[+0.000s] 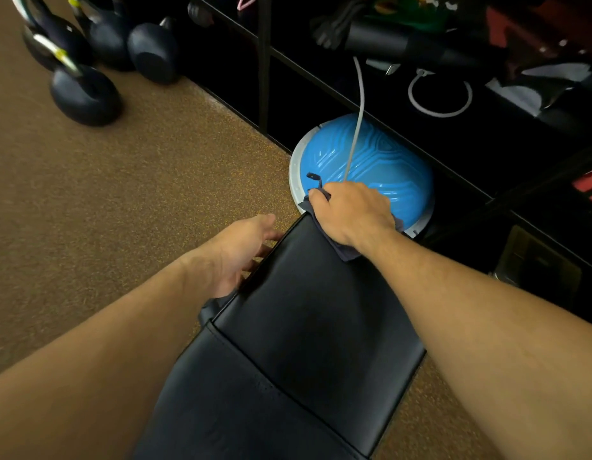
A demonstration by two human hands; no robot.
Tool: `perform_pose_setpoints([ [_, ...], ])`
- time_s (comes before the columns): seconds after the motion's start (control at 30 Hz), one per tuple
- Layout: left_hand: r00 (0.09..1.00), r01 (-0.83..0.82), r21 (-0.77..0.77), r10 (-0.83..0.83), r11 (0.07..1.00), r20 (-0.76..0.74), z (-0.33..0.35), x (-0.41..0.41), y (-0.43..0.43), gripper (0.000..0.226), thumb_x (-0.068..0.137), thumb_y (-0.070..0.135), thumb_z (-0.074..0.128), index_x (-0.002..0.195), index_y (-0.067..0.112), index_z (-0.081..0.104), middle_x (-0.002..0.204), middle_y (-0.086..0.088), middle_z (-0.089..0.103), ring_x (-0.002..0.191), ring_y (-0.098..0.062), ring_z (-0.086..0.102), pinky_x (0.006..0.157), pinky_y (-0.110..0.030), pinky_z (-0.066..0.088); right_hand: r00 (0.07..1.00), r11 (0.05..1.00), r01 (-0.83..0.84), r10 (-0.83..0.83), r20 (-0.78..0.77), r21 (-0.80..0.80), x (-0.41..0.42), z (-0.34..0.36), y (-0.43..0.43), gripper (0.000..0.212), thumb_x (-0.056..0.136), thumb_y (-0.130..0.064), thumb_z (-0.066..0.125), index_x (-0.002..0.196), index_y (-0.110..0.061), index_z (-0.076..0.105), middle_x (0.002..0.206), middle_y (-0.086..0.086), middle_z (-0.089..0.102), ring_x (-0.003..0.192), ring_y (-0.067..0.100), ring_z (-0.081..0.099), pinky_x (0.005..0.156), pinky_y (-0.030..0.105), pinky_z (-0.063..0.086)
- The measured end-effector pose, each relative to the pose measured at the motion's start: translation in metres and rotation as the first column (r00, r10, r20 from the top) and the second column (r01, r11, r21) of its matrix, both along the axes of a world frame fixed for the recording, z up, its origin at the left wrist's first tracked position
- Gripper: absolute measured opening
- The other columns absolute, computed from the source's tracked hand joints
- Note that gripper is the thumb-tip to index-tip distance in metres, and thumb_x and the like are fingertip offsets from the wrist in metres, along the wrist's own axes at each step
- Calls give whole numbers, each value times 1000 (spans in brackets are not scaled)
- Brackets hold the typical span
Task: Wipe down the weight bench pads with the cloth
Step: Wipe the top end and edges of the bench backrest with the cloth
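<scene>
Speckled brown floor [138, 194], black shelving [264, 61]

Dim warm light, blurry edges, wide-angle distortion

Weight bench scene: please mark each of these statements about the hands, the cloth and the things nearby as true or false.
1. The right hand presses the cloth at the far end of the bench pad. True.
2. The left hand holds a second cloth. False: it holds no cloth and rests at the pad's left edge.
3. A blue dome lies on the floor beyond the pad. True.
4. The kettlebells stand on the pad. False: they stand on the floor, far left.
5. The cloth is white. False: it is dark.
</scene>
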State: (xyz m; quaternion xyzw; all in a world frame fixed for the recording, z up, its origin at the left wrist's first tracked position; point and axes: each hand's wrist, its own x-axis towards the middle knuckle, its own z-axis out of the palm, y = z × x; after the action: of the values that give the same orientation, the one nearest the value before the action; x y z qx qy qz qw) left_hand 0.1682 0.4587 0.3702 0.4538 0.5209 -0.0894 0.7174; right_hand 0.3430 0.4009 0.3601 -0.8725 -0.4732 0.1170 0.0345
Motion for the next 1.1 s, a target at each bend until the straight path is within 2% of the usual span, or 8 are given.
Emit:
perform_pose_setpoints([
  [0.1,1000,4,13,-4,1000,-3,-1,0,0,44,100,54,30,115,28,61,108,-1,61,112,-28,55,105,-47,38,999,998,-47,47,-4,49,-7,-2,-21,43,98,-53,22,109,-29,57,123,-2,54,108,27,51,89,49,39],
  [0.2,1000,25,0,-25,1000,-2,-2,-1,1,55,99,58,27,133,25,55,121,-3,58,118,-29,52,109,-51,33,998,998,-58,58,1,12,-12,-4,-39,43,99,-51,22,133,-37,45,151,-7,33,133,26,34,106,59,27],
  [0.3,999,52,2,-52,999,-10,-4,-1,4,60,97,61,27,136,25,53,141,-8,49,128,-33,46,113,-57,25,998,998,-58,58,-30,-7,-8,1,-33,41,98,-54,22,123,-34,49,141,-6,42,122,27,43,99,56,35],
  [0.43,995,94,47,-91,994,-50,-4,4,4,59,96,63,28,137,28,52,146,-6,45,132,-31,43,112,-56,26,998,999,-9,5,-60,-54,8,4,-5,41,94,-53,30,79,-21,52,90,-3,58,82,23,53,69,39,39],
  [0.6,992,117,165,-108,979,-64,-4,12,0,55,98,59,28,134,27,56,123,0,54,109,-18,45,98,-38,30,985,976,17,-54,-166,-219,27,-4,27,46,80,-53,35,85,-12,56,97,10,58,86,30,54,73,39,44],
  [0.8,990,134,276,-117,952,-77,-8,15,-8,79,71,75,33,128,27,60,134,3,57,123,-20,51,113,-46,29,999,995,41,-42,14,92,8,0,-6,42,94,-47,34,67,-19,50,76,1,52,74,27,49,65,36,35],
  [1.0,995,83,325,-98,942,31,-3,22,-8,40,95,53,34,84,31,65,97,13,62,92,-3,54,90,-32,32,991,983,-59,37,125,174,-5,-14,-45,49,98,-49,30,122,-17,57,126,2,55,111,26,54,94,45,43],
  [1.1,995,67,324,-89,944,54,-4,23,-5,41,97,54,33,81,35,64,95,16,60,93,-2,53,93,-30,30,993,986,-43,25,114,161,-2,-11,-44,48,98,-52,28,119,-19,56,121,1,55,108,25,54,91,45,42],
])
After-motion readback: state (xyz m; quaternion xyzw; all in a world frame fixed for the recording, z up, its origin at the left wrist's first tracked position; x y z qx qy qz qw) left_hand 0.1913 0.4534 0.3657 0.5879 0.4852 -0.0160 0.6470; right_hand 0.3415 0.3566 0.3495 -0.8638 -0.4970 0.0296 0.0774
